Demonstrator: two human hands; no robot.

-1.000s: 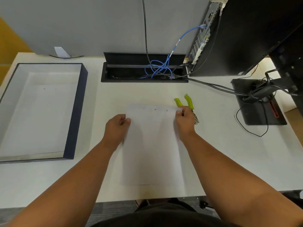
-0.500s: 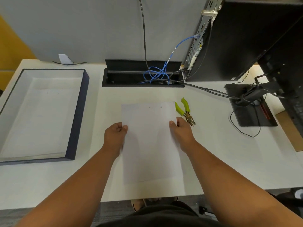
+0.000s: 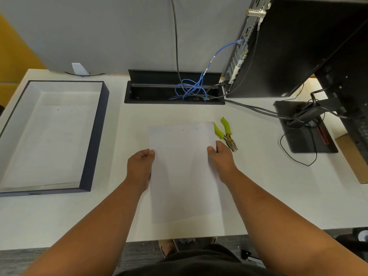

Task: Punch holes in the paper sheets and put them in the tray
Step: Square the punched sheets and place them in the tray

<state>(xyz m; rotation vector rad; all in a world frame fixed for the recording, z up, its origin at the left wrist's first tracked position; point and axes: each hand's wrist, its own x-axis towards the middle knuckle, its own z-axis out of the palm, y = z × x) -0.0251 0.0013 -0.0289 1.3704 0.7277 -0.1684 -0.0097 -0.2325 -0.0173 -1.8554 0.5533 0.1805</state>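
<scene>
White paper sheet (image 3: 184,172), with three small punched holes in a row along its far edge, is now gripped at both side edges and its far end has risen off the desk (image 3: 268,186) since a second ago, when it lay flat. The right hand (image 3: 220,158), which a second ago was at the green-handled hole punch (image 3: 227,134), has let go of it; the punch lies on the desk just beside the sheet's far right corner, close to the knuckles. The left hand (image 3: 140,166) pinches the sheet's left edge, thumb on top and fingers curled under; the right hand pinches the right edge the same way. Both hands are closed on the paper. This suggests punching is finished for this sheet and the carry to the tray (image 3: 95,136) comes next. The dark-walled tray sits at the desk's left edge, well apart from the sheet, with pale paper already lying in it.
</scene>
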